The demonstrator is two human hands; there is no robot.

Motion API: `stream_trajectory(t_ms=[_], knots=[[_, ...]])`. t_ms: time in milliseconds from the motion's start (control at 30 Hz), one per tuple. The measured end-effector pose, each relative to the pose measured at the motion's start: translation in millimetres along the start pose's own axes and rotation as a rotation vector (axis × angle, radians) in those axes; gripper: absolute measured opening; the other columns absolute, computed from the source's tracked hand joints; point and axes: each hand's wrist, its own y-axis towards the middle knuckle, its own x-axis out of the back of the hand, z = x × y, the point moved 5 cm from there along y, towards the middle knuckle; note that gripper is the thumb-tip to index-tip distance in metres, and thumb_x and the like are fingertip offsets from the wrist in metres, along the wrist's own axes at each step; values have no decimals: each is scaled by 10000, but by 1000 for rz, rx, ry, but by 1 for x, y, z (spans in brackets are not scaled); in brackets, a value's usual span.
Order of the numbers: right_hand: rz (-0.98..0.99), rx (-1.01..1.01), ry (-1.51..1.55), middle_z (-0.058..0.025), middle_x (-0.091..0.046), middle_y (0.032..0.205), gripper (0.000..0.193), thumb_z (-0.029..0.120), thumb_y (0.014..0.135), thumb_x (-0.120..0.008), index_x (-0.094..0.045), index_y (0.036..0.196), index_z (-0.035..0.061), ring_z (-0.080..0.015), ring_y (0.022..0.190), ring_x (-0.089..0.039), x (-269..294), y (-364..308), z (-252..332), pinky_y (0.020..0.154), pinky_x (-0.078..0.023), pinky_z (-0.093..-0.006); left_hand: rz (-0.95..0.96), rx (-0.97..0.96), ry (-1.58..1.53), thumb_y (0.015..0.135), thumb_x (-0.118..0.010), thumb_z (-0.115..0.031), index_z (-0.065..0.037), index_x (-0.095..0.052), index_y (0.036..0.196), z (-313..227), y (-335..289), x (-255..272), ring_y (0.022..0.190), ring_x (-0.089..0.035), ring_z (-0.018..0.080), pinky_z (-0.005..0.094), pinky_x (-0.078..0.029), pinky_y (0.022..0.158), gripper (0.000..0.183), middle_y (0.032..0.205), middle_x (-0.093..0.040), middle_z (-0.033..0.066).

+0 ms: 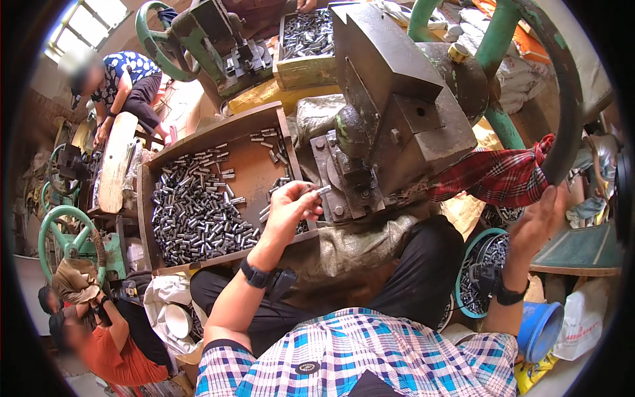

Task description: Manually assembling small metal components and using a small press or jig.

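Observation:
My left hand pinches a small shiny metal sleeve between thumb and fingertips. The sleeve is at the edge of the dark, oily press's bolted die block. Beneath and left of that hand, a wooden tray holds many similar small metal sleeves. My right hand is raised at the lower end of the large dark handwheel, its fingers stretched out against the rim. A red plaid cloth is tied at the rim beside those fingers and runs toward the press.
A green basin of metal pieces and a blue bucket stand to the right. Another tray of parts and a green handwheel press are ahead. Two people sit at the left near machines.

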Motion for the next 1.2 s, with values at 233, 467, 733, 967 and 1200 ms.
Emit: stream_trajectory(t_ms=[233,467,733,967,1200], knots=[[-12,-318,225,-123,-513,1254,475,130,888,-561,-415,1308,-35,-189,1056,-558,-5,-30,-67,900,-481,-330,-88,-52,20,872,-610,-103,14,-591,987,17,49,1,656,-643,119,219,-540,560,166,802,-640,74],[72,-383,80,-112,-552,1186,441,126,887,-574,-450,1278,-32,-176,1004,-580,-3,5,-45,849,-503,-314,-83,-47,19,880,-600,-106,10,-587,965,28,77,1,662,-650,133,224,-545,575,145,801,-638,79],[361,-365,-82,-110,-581,1136,416,176,865,-609,-520,1206,-44,-180,970,-596,-24,87,-15,867,-482,-316,18,36,-120,873,-598,-97,16,-579,946,33,78,0,636,-647,136,228,-539,551,136,792,-645,99],[636,-452,15,-145,-604,1006,465,183,820,-634,-508,1181,-83,-208,822,-620,-79,116,15,736,-520,-299,165,28,-157,876,-626,-117,-5,-589,985,35,75,-8,674,-637,103,211,-532,585,161,815,-652,67],[676,-538,204,-143,-610,984,467,243,826,-620,-530,1146,-85,-213,797,-629,-73,111,13,710,-541,-292,146,32,-145,854,-663,-144,-9,-600,973,39,82,-14,671,-627,97,204,-517,573,190,809,-635,32]])
